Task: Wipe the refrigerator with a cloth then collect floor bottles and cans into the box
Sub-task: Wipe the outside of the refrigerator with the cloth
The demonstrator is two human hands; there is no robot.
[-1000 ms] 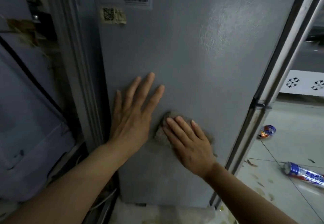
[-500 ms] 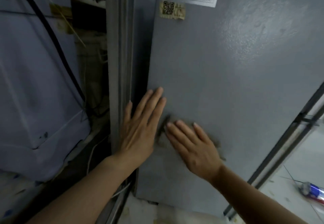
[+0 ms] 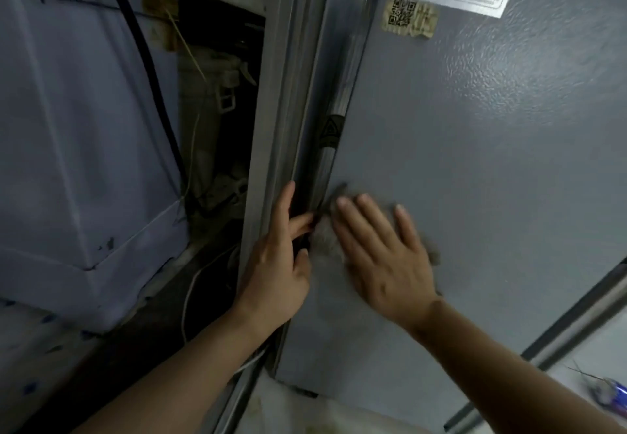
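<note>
right hand (image 3: 386,257) flat on cloth (image 3: 324,235) | refrigerator (image 3: 475,179) side | left hand (image 3: 278,264) apparently gripping rear edge

Two bare forearms come up from the lower edge of the picture, one from the lower left and one from the lower right; neither shows a sleeve, cuff, watch, band or glove. The left hand (image 3: 276,265) is slim with long fingers and short, plain nails. The right hand (image 3: 386,257) is a little blurred, its nails short and unpainted, and its knuckles and tendons show as faint ridges on the back. No rings show on any finger in sight
</note>
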